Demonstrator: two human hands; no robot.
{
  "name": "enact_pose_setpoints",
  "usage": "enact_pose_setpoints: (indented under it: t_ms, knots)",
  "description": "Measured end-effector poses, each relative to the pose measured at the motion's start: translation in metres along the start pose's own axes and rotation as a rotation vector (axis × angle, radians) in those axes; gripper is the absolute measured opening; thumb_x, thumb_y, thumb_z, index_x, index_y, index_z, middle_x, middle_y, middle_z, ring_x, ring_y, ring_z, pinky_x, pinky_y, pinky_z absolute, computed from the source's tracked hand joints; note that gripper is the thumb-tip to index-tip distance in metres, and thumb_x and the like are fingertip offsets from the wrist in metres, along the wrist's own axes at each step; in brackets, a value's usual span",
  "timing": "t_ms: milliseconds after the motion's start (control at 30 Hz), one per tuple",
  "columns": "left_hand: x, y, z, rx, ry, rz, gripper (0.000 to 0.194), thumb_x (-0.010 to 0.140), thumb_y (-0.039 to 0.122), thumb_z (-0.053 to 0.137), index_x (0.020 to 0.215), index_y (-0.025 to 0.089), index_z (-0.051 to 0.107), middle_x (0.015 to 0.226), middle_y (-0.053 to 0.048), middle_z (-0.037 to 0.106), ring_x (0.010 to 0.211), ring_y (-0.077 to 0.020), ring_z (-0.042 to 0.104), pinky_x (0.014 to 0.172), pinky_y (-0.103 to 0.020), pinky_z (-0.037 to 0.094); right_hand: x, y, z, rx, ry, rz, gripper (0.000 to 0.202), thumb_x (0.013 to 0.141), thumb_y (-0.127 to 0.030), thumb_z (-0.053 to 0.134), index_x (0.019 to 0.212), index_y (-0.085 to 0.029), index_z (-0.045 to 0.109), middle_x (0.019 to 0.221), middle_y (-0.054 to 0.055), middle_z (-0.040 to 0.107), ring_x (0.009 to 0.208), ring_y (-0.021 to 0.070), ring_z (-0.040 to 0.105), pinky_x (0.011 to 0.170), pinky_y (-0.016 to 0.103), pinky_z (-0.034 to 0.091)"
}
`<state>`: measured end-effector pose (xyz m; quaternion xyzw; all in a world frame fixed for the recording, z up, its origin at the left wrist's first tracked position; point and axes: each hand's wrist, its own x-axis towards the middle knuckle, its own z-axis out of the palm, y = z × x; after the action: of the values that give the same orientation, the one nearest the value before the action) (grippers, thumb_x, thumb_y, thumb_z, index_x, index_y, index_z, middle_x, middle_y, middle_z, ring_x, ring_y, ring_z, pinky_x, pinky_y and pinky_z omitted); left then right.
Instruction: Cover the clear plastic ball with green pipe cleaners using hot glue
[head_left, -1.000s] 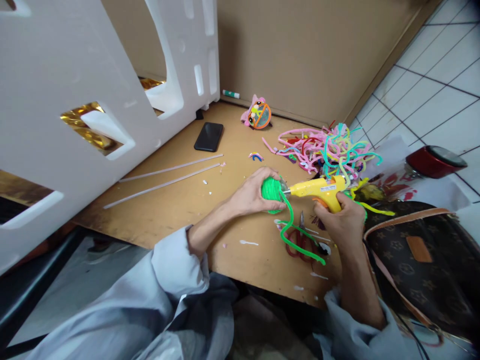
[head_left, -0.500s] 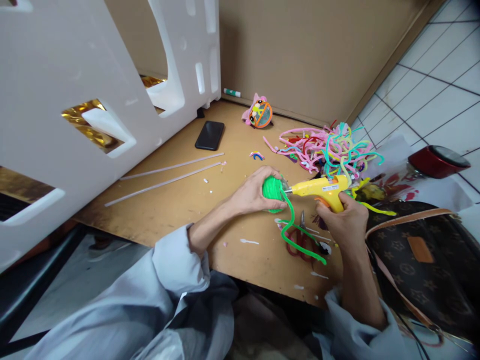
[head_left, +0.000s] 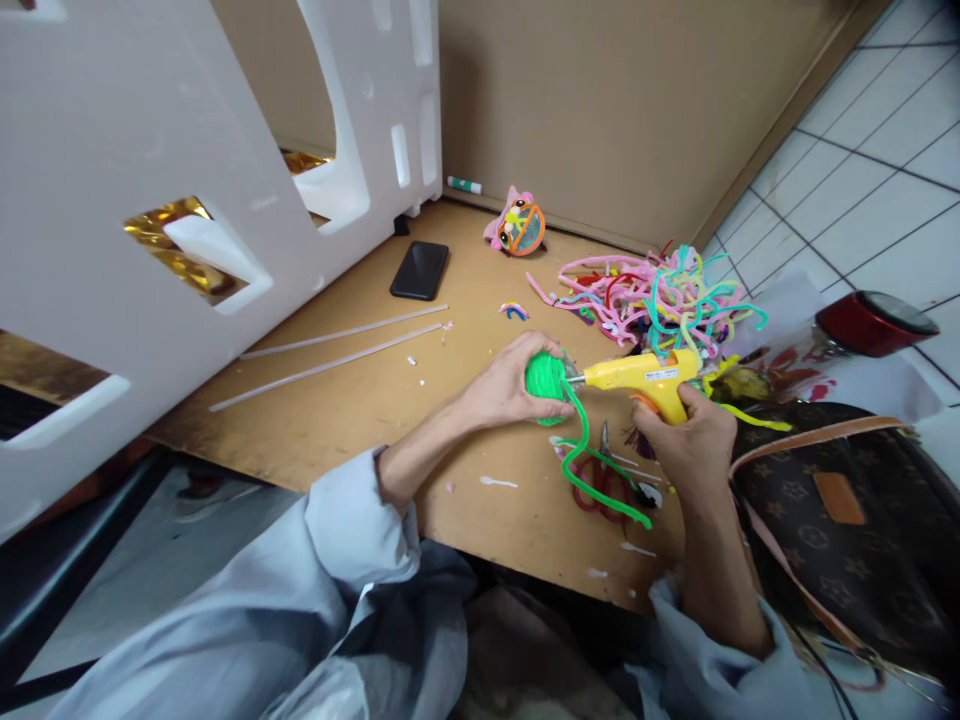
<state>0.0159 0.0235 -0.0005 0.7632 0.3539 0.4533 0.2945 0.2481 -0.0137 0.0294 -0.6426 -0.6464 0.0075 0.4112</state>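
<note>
Scissors with red handles (head_left: 602,492) lie on the near right of a brown table (head_left: 315,445), partly under a loose green strand (head_left: 581,475). Just beyond, the left hand (head_left: 514,385) grips a green-wrapped object (head_left: 544,385); apart from it, the right hand (head_left: 688,430) clasps a yellow glue gun (head_left: 637,373), nozzle at the object's right side. Farther right lie tangled pipe cleaners (head_left: 645,295); far left of them, a black phone (head_left: 420,271).

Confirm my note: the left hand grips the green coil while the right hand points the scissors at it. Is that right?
No: the head view shows the right hand pointing a glue gun at the green coil; the scissors lie on the table. The left hand does grip the green coil.
</note>
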Motion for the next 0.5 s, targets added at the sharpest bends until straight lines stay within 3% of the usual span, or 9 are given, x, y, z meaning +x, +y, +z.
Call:
enact_pose_setpoints:
  t_ms: [500]
  knots:
    - [0.0003,-0.0008,0.0008,-0.031,0.001,-0.006,0.058,0.064,0.043,0.086,0.107,0.020,0.055,0.121,-0.011,0.063,0.116,-0.0283,0.060,0.100,-0.045,0.046,0.0002,-0.0020,0.0011,-0.023,0.003,-0.002,0.042,0.064,-0.045,0.061,0.052,-0.025,0.026,0.050,-0.009,0.022,0.049,0.0083,0.023,0.045,0.025,0.021]
